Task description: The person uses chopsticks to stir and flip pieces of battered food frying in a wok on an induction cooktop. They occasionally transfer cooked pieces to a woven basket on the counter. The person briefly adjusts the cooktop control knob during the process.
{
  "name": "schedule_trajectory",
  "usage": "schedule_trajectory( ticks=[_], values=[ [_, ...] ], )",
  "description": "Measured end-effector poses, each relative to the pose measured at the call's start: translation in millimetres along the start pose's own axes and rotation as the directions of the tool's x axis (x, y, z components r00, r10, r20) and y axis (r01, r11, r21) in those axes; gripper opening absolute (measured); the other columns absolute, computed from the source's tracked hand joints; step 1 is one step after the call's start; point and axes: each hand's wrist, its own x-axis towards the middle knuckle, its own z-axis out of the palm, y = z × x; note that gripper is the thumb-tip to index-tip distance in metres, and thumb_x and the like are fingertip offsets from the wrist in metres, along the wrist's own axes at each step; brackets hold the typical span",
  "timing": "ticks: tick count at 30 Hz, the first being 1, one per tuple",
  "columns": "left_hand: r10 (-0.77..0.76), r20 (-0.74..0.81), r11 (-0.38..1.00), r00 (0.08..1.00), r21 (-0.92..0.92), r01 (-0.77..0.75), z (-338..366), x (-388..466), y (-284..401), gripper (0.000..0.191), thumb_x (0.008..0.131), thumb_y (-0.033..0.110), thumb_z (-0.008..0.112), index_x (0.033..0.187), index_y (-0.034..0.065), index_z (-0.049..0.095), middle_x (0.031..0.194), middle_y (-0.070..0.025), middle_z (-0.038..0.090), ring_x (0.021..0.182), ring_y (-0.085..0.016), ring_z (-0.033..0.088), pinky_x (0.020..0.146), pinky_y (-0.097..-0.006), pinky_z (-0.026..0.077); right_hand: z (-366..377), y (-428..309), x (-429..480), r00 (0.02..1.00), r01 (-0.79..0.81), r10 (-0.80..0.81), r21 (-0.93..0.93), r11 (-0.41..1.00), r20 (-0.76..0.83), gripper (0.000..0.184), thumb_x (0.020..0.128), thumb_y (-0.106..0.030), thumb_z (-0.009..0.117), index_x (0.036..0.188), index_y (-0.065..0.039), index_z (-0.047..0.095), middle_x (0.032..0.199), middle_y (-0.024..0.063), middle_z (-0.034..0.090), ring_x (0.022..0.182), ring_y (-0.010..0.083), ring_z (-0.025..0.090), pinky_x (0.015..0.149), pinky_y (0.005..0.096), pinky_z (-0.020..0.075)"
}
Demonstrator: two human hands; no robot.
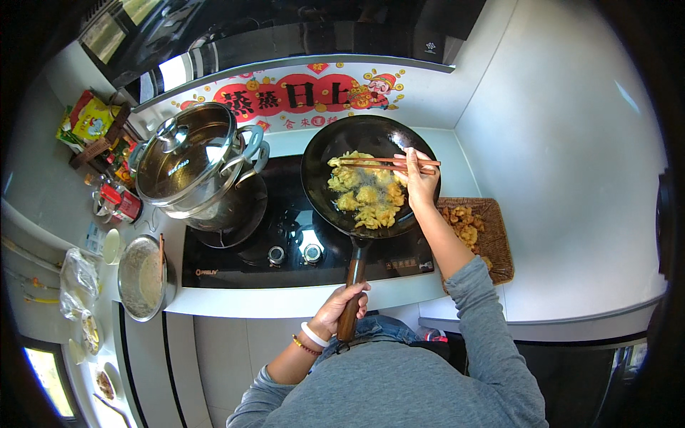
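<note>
My left hand (pixel 342 307) grips the wooden handle (pixel 354 270) of a dark wok (pixel 374 131) on the black gas hob (pixel 235 267). Over the wok, my right hand (pixel 420 174) holds a pair of wooden chopsticks (pixel 369 162). Their tips touch or hover just over yellow battered pieces (pixel 350 182) at the left of the pan; which of the two I cannot tell. Around these pieces the oil (pixel 377 190) is bubbling. To the right of the wok, partly behind my right forearm, a woven basket (pixel 503 251) contains browned fried pieces (pixel 465 222).
A lidded steel steamer pot (pixel 187 160) occupies the left burner. Left of the hob stands a metal bowl (pixel 144 278) of batter with chopsticks across its rim. Jars (pixel 120 200), seasoning packets (pixel 96 120) and a plastic bag (pixel 80 281) line the left counter. A range hood (pixel 321 43) hangs above.
</note>
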Motion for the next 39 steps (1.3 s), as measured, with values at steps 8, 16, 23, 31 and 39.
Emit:
schedule_trajectory(
  ticks=[8, 16, 23, 31, 39],
  values=[
    [0.007, 0.009, 1.000, 1.000, -0.008, -0.007, -2.1, 0.9, -0.8, 0.025, 0.089, 0.029, 0.051, 0.094, 0.0046, 0.050, 0.064, -0.0012, 0.048, 0.055, -0.011, 0.048, 0.051, -0.0201, 0.042, 18.2, 7.1, -5.8, 0.998, -0.045, 0.042, 0.059, 0.997, 0.047, 0.029, 0.087, -0.026, 0.055, 0.099, 0.001, 0.056, 0.090, 0.0158, 0.063, 0.083, 0.0228, 0.063, 0.075, 0.0410, 0.0526],
    [0.010, 0.001, 1.000, 1.000, 0.004, -0.010, -2.7, 1.5, -1.6, 0.025, 0.089, 0.029, 0.051, 0.094, 0.0048, 0.051, 0.064, -0.0010, 0.048, 0.055, -0.011, 0.048, 0.051, -0.0205, 0.042, 17.4, 4.6, -11.5, 0.970, 0.065, -0.052, -0.048, 0.997, 0.238, 0.027, 0.087, -0.022, 0.056, 0.096, 0.003, 0.059, 0.087, 0.0126, 0.063, 0.079, 0.0184, 0.063, 0.068, 0.0338, 0.0549],
    [0.007, 0.003, 1.000, 1.000, 0.003, -0.007, -1.7, 0.8, -1.3, 0.025, 0.089, 0.029, 0.050, 0.094, 0.0051, 0.050, 0.065, -0.0007, 0.047, 0.055, -0.010, 0.048, 0.050, -0.0199, 0.042, 21.3, 3.4, -15.0, 0.939, 0.248, -0.196, -0.161, 0.955, 0.282, 0.023, 0.086, -0.018, 0.057, 0.096, 0.001, 0.062, 0.083, 0.0096, 0.065, 0.073, 0.0134, 0.062, 0.061, 0.0262, 0.0531],
    [0.020, 0.003, 1.000, 1.000, -0.014, -0.020, -1.9, 0.9, -1.9, 0.025, 0.089, 0.029, 0.050, 0.094, 0.0043, 0.050, 0.065, -0.0014, 0.048, 0.055, -0.011, 0.048, 0.050, -0.0204, 0.043, 18.8, 5.0, -16.7, 0.965, 0.233, -0.200, -0.204, 0.951, 0.167, 0.020, 0.086, -0.016, 0.056, 0.098, -0.002, 0.062, 0.083, 0.0083, 0.065, 0.071, 0.0119, 0.062, 0.056, 0.0250, 0.0523],
    [0.004, -0.009, 1.000, 1.000, 0.002, -0.004, -1.5, 0.3, -0.8, 0.026, 0.089, 0.029, 0.050, 0.094, 0.0044, 0.050, 0.065, -0.0011, 0.048, 0.055, -0.010, 0.048, 0.051, -0.0202, 0.042, -1.6, -5.2, -16.8, 0.860, 0.479, -0.302, -0.447, 0.756, 0.411, 0.018, 0.085, -0.015, 0.059, 0.092, 0.001, 0.063, 0.080, 0.0087, 0.065, 0.069, 0.0103, 0.060, 0.060, 0.0229, 0.0471]
  ],
)
